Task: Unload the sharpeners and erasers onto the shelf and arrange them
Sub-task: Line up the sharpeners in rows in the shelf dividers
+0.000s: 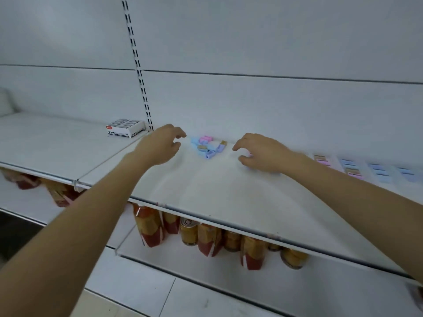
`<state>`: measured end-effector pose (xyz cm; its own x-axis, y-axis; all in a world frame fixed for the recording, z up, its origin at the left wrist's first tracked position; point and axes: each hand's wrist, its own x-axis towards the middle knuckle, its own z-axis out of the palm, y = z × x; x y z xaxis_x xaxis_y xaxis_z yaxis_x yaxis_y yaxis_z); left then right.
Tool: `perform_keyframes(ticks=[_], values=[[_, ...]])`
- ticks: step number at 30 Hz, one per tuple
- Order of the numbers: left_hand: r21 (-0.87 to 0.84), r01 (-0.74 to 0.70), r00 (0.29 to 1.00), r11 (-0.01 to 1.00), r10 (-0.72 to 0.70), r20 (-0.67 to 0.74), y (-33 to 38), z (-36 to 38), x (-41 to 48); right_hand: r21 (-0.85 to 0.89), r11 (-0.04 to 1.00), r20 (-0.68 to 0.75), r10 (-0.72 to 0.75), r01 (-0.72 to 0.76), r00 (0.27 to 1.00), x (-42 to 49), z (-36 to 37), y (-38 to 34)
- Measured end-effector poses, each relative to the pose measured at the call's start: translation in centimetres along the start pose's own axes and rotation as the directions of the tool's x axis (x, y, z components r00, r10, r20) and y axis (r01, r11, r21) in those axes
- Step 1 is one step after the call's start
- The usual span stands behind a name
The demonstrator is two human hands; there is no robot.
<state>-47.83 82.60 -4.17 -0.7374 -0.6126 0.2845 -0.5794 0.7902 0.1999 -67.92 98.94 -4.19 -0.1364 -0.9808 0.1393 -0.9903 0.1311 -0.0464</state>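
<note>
Head view: a loose heap of pastel sharpeners [207,146] lies near the back edge of the white shelf [217,195], between the two hands. The left hand [160,146] hovers just beside it, fingers loosely curled and holding nothing. The right hand [261,154] curls over what may be more sharpeners, but blur hides any grip. Rows of sharpeners [357,168] run toward the shelf's right end, and an eraser box [126,128] sits at the back left.

pastel sharpeners [207,146] heaped loosely on shelf [224,191]

The one camera sits on the person's head and looks forward and down, close over the white shelf [229,191] and both arms.
</note>
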Motion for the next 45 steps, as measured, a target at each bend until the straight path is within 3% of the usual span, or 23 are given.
perform_keyframes(ticks=[9,14,24,32,36,42,45], values=[[-0.007,0.023,0.992,1.000,-0.022,0.126,-3.5,3.6,4.7,0.095,0.993,0.117,-0.074,0.063,0.990,9.0,2.1,-1.5],[-0.083,-0.084,0.975,0.993,0.099,0.199,-4.4,5.1,7.2,0.099,0.994,0.152,-0.059,0.044,0.987,11.0,3.0,-2.3],[-0.271,-0.240,0.951,0.932,0.283,0.129,-5.6,6.5,10.4,0.211,0.972,0.038,0.101,-0.107,0.994,10.3,3.8,-3.9],[-0.457,-0.317,0.921,0.831,0.385,0.062,-7.8,6.4,9.2,0.388,0.877,-0.058,0.331,-0.284,0.942,8.1,4.7,-6.5],[-0.533,-0.346,0.897,0.772,0.439,0.055,-8.2,6.3,9.1,0.344,0.906,-0.226,0.335,-0.247,0.915,7.2,6.4,-7.4],[-0.681,-0.290,0.903,0.672,0.429,0.039,-7.7,6.0,9.4,0.254,0.922,-0.192,0.345,-0.293,0.919,6.5,6.7,-7.4],[-0.687,-0.261,0.920,0.678,0.390,0.036,-7.7,6.0,9.5,0.234,0.914,-0.184,0.375,-0.330,0.909,6.0,6.5,-7.2]])
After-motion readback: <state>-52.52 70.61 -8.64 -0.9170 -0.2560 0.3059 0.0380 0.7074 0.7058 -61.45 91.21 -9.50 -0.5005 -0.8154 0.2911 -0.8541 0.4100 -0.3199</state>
